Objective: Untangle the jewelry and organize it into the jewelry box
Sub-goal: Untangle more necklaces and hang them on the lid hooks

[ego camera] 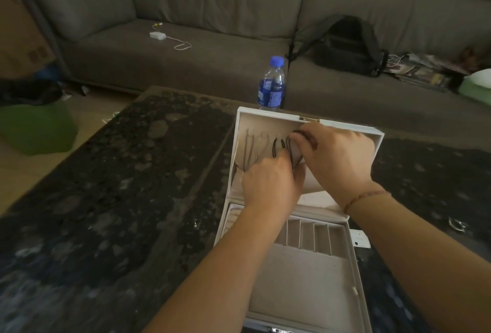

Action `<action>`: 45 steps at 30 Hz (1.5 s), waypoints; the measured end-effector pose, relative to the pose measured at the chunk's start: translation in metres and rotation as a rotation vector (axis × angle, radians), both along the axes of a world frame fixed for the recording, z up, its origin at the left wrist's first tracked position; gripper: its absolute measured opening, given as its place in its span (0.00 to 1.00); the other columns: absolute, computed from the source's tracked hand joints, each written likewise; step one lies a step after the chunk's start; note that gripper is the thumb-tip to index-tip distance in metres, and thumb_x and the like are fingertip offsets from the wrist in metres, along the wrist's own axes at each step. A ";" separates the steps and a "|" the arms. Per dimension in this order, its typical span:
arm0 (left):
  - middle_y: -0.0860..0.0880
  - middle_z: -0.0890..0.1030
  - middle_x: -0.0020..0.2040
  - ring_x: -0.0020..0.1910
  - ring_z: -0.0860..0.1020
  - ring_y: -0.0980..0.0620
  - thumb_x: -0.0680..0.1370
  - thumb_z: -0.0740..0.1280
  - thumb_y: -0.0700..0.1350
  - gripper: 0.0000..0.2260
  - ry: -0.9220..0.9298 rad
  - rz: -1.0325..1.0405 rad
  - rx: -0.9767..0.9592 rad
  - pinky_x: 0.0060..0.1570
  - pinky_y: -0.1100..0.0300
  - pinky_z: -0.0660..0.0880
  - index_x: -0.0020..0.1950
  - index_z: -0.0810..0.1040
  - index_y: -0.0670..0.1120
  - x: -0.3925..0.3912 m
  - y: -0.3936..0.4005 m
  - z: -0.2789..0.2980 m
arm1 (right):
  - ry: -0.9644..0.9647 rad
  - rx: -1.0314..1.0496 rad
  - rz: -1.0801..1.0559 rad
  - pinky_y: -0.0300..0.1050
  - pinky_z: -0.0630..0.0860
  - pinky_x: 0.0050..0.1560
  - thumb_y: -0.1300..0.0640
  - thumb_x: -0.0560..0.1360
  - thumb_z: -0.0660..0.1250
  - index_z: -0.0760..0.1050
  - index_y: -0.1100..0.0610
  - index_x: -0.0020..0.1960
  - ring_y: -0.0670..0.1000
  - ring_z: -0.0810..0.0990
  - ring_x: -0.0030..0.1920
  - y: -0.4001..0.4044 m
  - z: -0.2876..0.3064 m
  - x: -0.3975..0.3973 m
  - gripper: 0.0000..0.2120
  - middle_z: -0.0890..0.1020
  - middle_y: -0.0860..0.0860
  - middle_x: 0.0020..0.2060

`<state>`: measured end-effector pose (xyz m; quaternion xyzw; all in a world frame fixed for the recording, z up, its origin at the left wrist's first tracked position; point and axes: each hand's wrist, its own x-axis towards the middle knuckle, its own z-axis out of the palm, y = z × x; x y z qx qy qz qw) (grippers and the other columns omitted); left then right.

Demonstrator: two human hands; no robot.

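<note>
A white jewelry box (353,266) with a beige fabric lining stands open near the near edge of a dark, mottled stone coffee table (119,186), its lid (244,130) raised and leaning back toward the far edge. Both hands reach into the inside of that lid, where dark thin cord necklaces (277,146) hang in loops from the upper part of the lining.

The left hand (268,181) lies low against the lid, fingers curled inward with their tips at the lower ends of the dark cords; it seems to pinch them, though the fingertips are blurred and partly hidden behind the knuckles. The right hand (337,157) sits higher, near the lid's top edge, its fingers bent and closed on the upper part of a cord close to where it hangs. A thin reddish thread bracelet (364,198) circles the right wrist. The two hands are just beside each other, thumbs nearly meeting over the cords.

Below the forearms, the box's tray shows a row of narrow divided slots (316,237) along its far side and one broad flat compartment (300,287) toward the near edge.

A clear plastic water bottle (272,85) with a blue cap and blue label stands at the table's far edge, just behind the lid. A small silvery piece (457,225), too blurred to identify, lies on the table toward its right edge. Beyond the table runs a grey fabric corner sofa (212,26) carrying a white charger with a cable (159,36) and a black backpack (348,45).
</note>
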<state>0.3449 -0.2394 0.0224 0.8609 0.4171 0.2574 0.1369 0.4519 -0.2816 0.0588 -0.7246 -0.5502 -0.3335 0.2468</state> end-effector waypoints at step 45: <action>0.52 0.75 0.31 0.29 0.76 0.50 0.80 0.59 0.59 0.16 0.111 -0.163 0.006 0.32 0.59 0.73 0.39 0.72 0.50 -0.007 -0.005 -0.014 | -0.157 0.106 0.049 0.40 0.68 0.25 0.54 0.79 0.67 0.84 0.54 0.44 0.51 0.77 0.30 -0.006 -0.028 0.009 0.09 0.80 0.50 0.35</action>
